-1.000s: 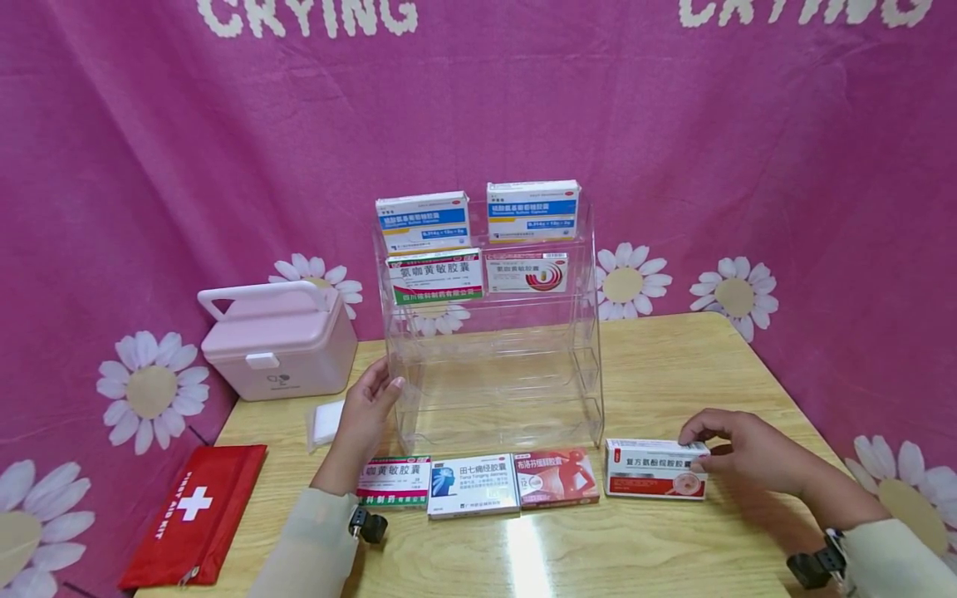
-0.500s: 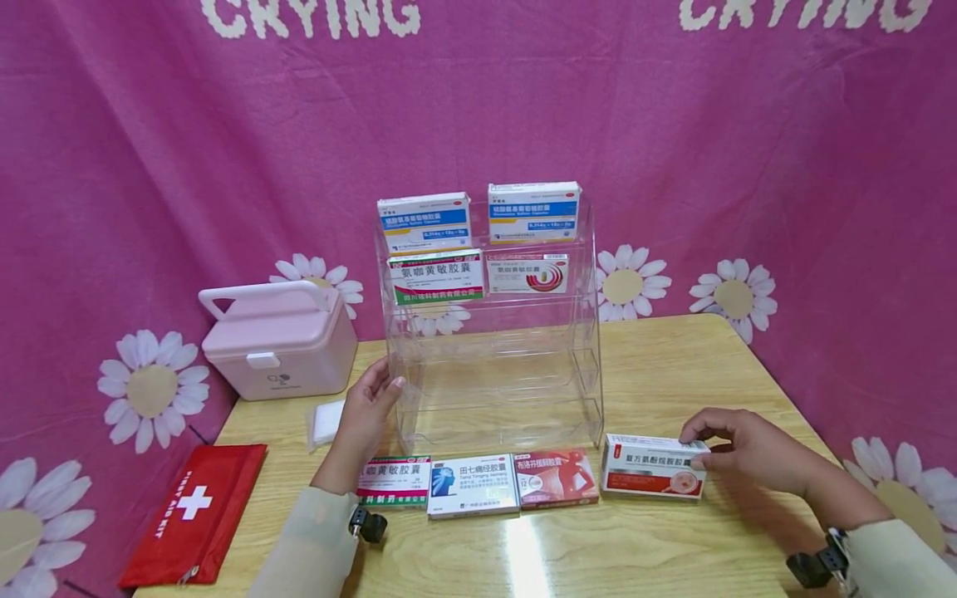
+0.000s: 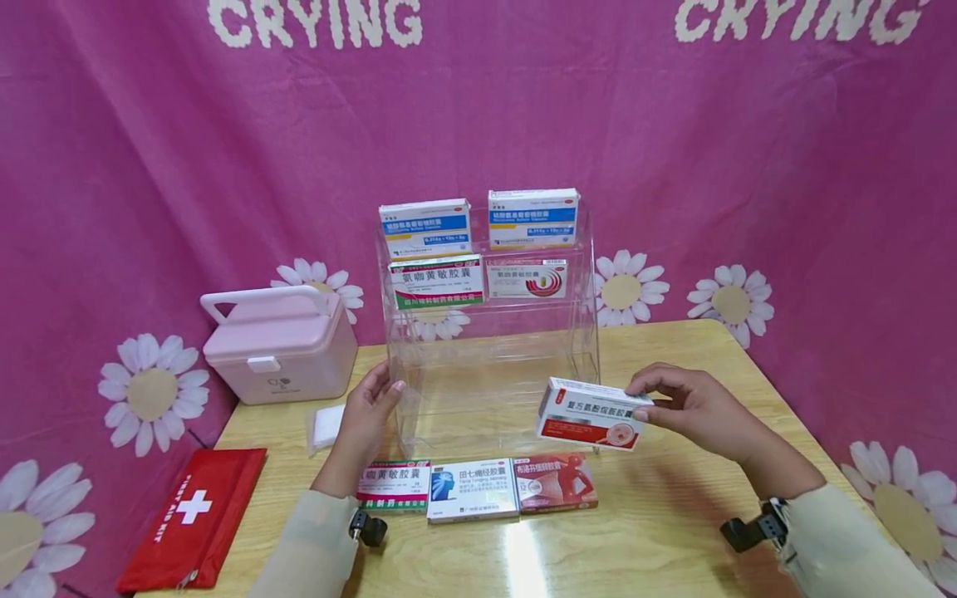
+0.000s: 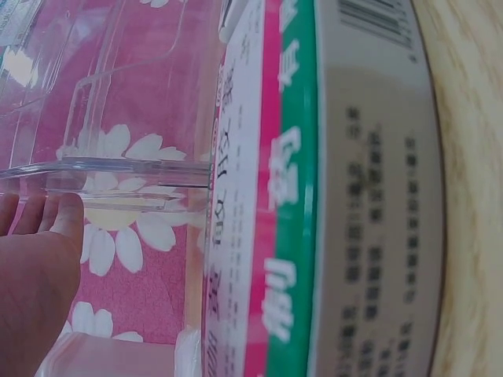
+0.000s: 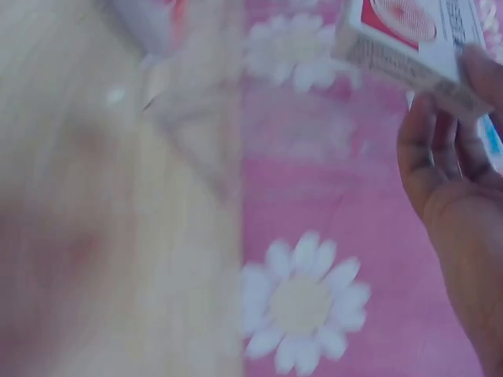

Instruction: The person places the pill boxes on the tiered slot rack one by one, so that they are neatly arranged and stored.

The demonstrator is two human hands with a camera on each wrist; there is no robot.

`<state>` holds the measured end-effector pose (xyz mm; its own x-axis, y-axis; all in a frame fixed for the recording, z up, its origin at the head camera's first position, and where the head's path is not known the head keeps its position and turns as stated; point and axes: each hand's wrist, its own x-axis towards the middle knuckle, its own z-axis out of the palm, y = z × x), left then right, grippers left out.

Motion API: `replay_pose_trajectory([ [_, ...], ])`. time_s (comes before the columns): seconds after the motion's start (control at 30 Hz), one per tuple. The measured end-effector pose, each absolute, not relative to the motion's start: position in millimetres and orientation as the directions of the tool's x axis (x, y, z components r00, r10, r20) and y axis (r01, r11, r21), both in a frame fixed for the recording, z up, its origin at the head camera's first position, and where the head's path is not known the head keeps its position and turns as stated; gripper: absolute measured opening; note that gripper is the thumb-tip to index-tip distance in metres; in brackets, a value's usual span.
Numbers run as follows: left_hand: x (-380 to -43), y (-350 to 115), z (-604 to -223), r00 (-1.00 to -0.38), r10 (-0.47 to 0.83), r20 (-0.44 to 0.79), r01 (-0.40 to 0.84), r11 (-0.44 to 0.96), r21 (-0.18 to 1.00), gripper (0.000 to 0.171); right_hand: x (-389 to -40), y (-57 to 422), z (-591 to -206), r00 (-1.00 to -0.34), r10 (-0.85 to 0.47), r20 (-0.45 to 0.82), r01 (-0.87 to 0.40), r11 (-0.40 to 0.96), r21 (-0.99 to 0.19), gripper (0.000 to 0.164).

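Note:
In the head view, my right hand (image 3: 691,407) pinches the end of a white and red medicine box (image 3: 591,419), held tilted in front of the lower right of a clear tiered display rack (image 3: 486,378). The right wrist view shows the thumb on one face of this medicine box (image 5: 416,39) and fingers on another. My left hand (image 3: 366,415) touches the rack's left side. In the left wrist view, the fingers (image 4: 71,212) lie along the clear panel's edge. Upper tiers hold two blue-striped boxes (image 3: 533,220), a green-edged box (image 3: 437,282) and a white box with red rings (image 3: 527,281).
Before the rack lie a green-edged box (image 3: 396,486), a white and blue box (image 3: 473,490) and a red box (image 3: 557,482). To the left are a pink case (image 3: 277,349), a small white packet (image 3: 327,423) and a red first aid pouch (image 3: 198,515). Behind hangs a pink daisy cloth (image 3: 478,108).
My right hand has lifted the white and red medicine box off the table and carried it left and up to the rack. The left hand has stayed at the rack's side.

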<state>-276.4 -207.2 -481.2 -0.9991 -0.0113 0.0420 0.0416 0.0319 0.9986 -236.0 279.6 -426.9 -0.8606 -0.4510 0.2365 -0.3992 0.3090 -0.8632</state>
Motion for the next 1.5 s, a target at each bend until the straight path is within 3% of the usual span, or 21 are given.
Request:
replay_pose_trajectory([
  [0.2, -274, -207, -480, -0.999, -0.013, 0.031, 0.031, 0.059, 0.998, 0.057, -249, 228, -400, -0.851, -0.376, 0.366, -0.492, 0.330, -0.806, 0.024],
  [0.5, -275, -207, -481, -1.000, -0.017, 0.018, 0.017, 0.072, 0.997, 0.057, -278, 171, -373, -0.849, -0.259, 0.461, -0.529, 0.414, -0.741, 0.027],
  [0.97, -274, -206, -479, -0.999, -0.010, 0.033, 0.033, 0.045, 0.998, 0.058, -312, 123, -358, -0.781, -0.296, 0.551, -0.611, 0.549, -0.571, 0.031],
  [1.27, -275, -206, -481, -0.999, -0.012, 0.037, 0.036, 0.043, 0.998, 0.058, -321, 106, -365, -0.803, -0.299, 0.515, -0.580, 0.590, -0.562, 0.031],
  [1.5, -274, -206, -481, -0.999, -0.006, 0.053, 0.053, 0.044, 0.998, 0.057, -320, 94, -362, -0.781, -0.353, 0.516, -0.606, 0.629, -0.487, 0.029],
])
